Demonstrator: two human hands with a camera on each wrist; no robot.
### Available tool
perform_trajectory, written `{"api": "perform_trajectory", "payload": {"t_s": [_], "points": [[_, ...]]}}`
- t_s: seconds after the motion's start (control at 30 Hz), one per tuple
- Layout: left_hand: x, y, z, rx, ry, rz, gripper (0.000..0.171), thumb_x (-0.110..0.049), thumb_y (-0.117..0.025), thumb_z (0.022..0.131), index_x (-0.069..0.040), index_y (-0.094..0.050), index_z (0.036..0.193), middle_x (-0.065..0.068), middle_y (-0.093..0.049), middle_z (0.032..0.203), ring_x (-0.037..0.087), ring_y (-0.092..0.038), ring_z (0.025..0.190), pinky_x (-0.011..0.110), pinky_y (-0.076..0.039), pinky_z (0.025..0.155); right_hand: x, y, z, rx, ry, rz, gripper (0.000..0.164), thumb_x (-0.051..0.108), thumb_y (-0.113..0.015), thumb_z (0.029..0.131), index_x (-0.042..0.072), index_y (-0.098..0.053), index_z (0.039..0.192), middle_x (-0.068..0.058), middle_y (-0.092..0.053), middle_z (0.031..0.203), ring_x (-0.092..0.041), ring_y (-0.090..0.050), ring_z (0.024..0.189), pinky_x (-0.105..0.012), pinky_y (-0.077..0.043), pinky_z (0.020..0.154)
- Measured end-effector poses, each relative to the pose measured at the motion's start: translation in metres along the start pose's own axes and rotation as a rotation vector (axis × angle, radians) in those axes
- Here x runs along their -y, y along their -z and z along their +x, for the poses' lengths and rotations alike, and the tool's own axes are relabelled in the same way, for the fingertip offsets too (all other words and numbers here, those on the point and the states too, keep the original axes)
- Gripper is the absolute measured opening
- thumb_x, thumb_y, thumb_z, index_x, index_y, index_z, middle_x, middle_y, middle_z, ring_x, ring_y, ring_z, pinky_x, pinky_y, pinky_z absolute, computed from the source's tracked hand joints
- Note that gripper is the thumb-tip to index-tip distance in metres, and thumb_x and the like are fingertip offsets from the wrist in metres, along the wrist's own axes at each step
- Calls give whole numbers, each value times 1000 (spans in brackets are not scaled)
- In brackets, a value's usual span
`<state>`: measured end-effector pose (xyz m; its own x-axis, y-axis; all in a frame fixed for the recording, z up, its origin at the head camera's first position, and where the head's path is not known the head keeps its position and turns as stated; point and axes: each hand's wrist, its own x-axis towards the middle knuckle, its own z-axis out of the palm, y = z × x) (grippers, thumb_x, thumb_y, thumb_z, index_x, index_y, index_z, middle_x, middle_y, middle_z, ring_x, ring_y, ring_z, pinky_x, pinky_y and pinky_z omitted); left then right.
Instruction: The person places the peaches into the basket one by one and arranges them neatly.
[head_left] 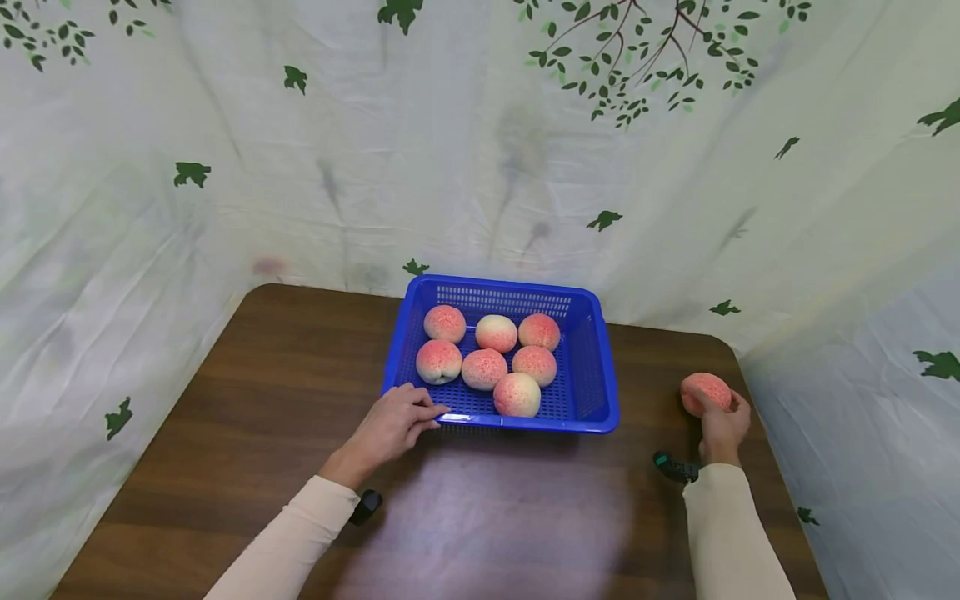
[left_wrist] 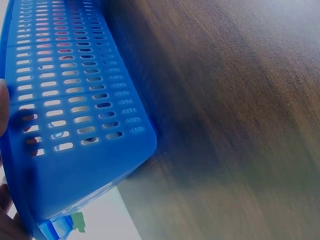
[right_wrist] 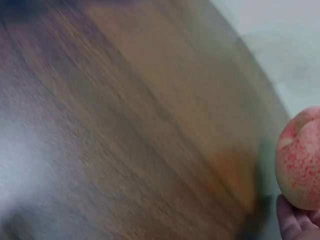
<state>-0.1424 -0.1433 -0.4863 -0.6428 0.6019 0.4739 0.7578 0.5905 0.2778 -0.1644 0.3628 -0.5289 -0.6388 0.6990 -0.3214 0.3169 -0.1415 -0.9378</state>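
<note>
A blue plastic basket (head_left: 596, 375) with slotted walls stands at the table's far side, and several pink-and-cream peaches (head_left: 484, 369) lie in it. My left hand (head_left: 397, 421) grips its rim at the near left corner. In the left wrist view the basket's slotted outer wall (left_wrist: 75, 120) fills the left part, with bits of fingers (left_wrist: 3, 107) at the rim. Off to the right of the basket, my right hand (head_left: 726, 425) holds one more peach (head_left: 703, 392) near the table's right edge. The right wrist view shows that peach (right_wrist: 302, 160) above the fingers (right_wrist: 292, 217).
The brown wooden table (head_left: 300, 358) has rounded far corners. Behind it and at both sides hangs a pale cloth (head_left: 450, 167) printed with green leaves and branches; the basket's back rim is close to it. A dark band (head_left: 675, 468) is on the right wrist.
</note>
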Motion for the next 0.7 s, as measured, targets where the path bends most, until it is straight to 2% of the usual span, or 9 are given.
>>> {"api": "perform_trajectory", "payload": {"t_s": [0.17, 0.3, 0.4, 0.57, 0.7], "points": [[0, 1, -1, -6, -7, 0, 24, -13, -81, 75, -12, -78, 98, -5, -59, 78, 14, -48, 68, 27, -37, 61, 8, -3, -13, 47, 12, 46, 86, 34, -82, 76, 17, -36, 146, 0, -38, 139, -12, -39, 120, -24, -36, 102], [0, 0, -1, -10, -14, 2, 25, -13, -81, 75, -13, -78, 99, -5, -59, 78, 13, -47, 67, 26, -36, 60, 17, -5, -25, 87, 33, 136, 76, 23, -83, 76, 19, -44, 140, 2, -48, 125, -10, -48, 110, -15, -45, 85], [1, -1, -1, -11, -17, 9, 25, -13, -81, 75, -13, -78, 99, -5, -59, 78, 13, -47, 67, 26, -36, 60, 26, -7, -33, 137, 40, 171, 72, 16, -83, 76, 20, -45, 138, 2, -52, 117, -10, -52, 105, -11, -47, 75], [1, 0, -1, -5, -15, 12, 25, -13, -81, 75, -13, -78, 100, -5, -59, 78, 13, -47, 68, 27, -36, 61, 41, -12, -49, 233, 55, 204, 71, 13, -81, 78, 21, -44, 138, 0, -53, 126, -12, -50, 113, -13, -47, 78], [1, 1, 0, 10, -11, 5, 25, -13, -81, 75, -13, -78, 101, -4, -59, 79, 14, -47, 69, 27, -37, 62, 49, -17, -62, 303, 114, 204, 66, 8, -79, 79, 20, -45, 135, 1, -52, 127, -13, -47, 117, -14, -47, 80]]}}
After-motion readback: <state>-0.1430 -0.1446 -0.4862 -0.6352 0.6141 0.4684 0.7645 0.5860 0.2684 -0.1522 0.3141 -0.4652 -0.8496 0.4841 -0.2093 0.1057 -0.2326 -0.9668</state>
